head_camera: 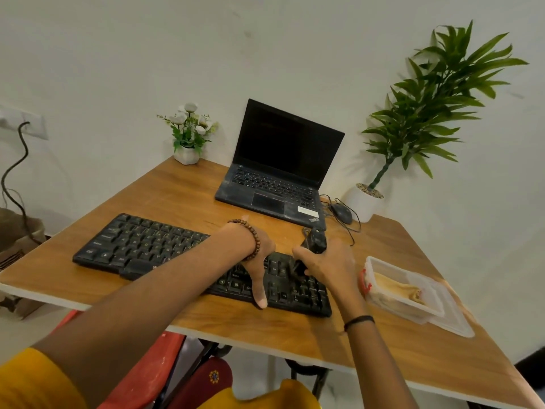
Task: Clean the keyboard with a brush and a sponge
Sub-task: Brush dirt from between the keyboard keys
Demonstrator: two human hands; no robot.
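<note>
**dustbunny:** Head view, so where's the keyboard (pixel 141 246) at?

**keycap_k:** Flat on the wooden worktop (pixel 182 187), in front of the laptop (pixel 280 160). Right hand (pixel 330 267) has its fingers clamped round a black brush (pixel 314 243), bristles down on the right-side keys. Left hand (pixel 259 249) rests on the keyboard, thumb straight across to the front edge; its other fingers are hidden, can't tell. Tan sponge (pixel 395 286) sits in a clear tub (pixel 392 301) just right of the keyboard.

left forearm enters from 8 o'clock, reaching toward 2 | left hand (pixel 259 258) palm down, thumb straight toward 6 o'clock, fingers hidden | right forearm rises from 5 o'clock | right hand (pixel 327 265) curled round black-handled brush (pixel 315 241)
</note>
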